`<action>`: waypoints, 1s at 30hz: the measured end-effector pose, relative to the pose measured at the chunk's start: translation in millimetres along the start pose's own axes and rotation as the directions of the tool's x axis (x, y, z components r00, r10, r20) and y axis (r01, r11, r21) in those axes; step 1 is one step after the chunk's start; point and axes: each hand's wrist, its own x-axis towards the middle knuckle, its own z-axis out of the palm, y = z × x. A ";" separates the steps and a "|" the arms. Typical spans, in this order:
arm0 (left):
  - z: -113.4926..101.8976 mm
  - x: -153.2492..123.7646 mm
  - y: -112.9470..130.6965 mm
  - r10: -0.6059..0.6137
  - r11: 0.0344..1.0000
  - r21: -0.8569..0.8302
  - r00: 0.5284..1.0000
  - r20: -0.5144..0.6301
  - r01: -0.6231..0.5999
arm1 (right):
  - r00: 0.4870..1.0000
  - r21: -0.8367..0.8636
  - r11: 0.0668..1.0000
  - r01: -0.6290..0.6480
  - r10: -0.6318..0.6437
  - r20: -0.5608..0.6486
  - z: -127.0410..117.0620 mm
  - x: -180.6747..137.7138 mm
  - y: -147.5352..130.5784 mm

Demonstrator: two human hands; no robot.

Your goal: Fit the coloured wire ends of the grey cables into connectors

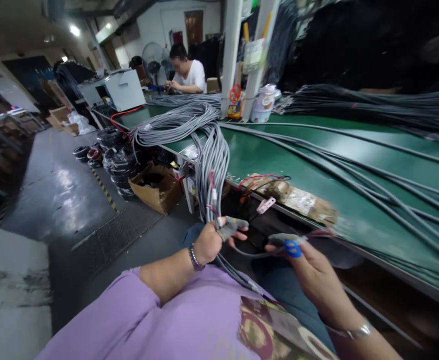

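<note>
A grey cable [255, 255] runs in a sagging curve between my two hands, above my lap. My left hand [217, 237], with grey covering on its fingers, is closed round the cable beside the hanging cable bundle [212, 165]. My right hand [307, 262] pinches the same cable close to its end; a blue wrap [293, 249] circles the thumb. Thin reddish wires [321, 232] stick out past the right fingers, toward the bench edge. More grey cables [238, 275] lie across my lap under the left hand.
Cable coils [178, 122] drape over the edge of the green bench [257, 160]. A taped cardboard strip [302, 200] and a pink clip [266, 205] sit at the edge. Below stands an open cardboard box [157, 187]. Across the bench a person [193, 75] works.
</note>
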 end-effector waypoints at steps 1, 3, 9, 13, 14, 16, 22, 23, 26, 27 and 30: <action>-3.3 2.5 2.6 -0.022 1.000 -0.019 1.000 -0.021 0.021 | 0.998 -0.004 1.000 -0.007 0.007 0.056 3.5 2.8 -1.6; -6.4 8.4 7.3 -0.067 0.998 -0.009 0.998 -0.016 0.067 | 0.984 0.006 1.000 -0.010 0.009 0.176 12.2 9.5 -6.1; 4.6 16.9 15.5 -0.141 0.989 0.052 0.989 0.048 0.138 | 0.924 0.117 0.985 -0.130 0.078 0.375 33.6 21.1 -13.7; 8.3 15.7 8.8 -0.195 0.981 0.036 0.972 0.132 0.192 | 0.905 0.129 0.972 -0.194 0.126 0.407 40.6 21.1 -5.0; 8.0 15.5 5.1 -0.208 0.978 0.031 0.968 0.142 0.205 | 0.908 0.123 0.970 -0.208 0.145 0.392 42.4 21.1 -1.5; 6.6 16.0 -3.5 -0.209 0.978 0.035 0.972 0.104 0.206 | 0.914 0.105 0.967 -0.232 0.180 0.363 45.8 21.2 6.0; 0.8 21.7 -17.1 -0.073 0.986 0.149 0.997 -0.032 0.077 | 0.911 0.089 0.961 -0.262 0.216 0.350 38.7 24.2 20.7; -0.1 22.1 -16.4 -0.068 0.984 0.163 0.997 -0.032 0.073 | 0.927 0.101 0.959 -0.264 0.223 0.300 35.2 25.5 20.3; -2.1 21.5 -12.6 -0.068 0.964 0.256 0.998 -0.017 0.071 | 0.971 0.161 0.961 -0.225 0.208 0.115 28.1 30.0 14.7; -2.6 20.8 -11.5 -0.066 0.951 0.305 0.998 0.007 0.061 | 0.978 0.178 0.964 -0.197 0.182 0.100 27.8 31.4 12.5; -3.7 19.3 -10.9 -0.100 0.911 0.410 0.985 0.138 0.035 | 0.982 0.202 0.968 -0.146 0.116 0.151 32.3 33.8 10.0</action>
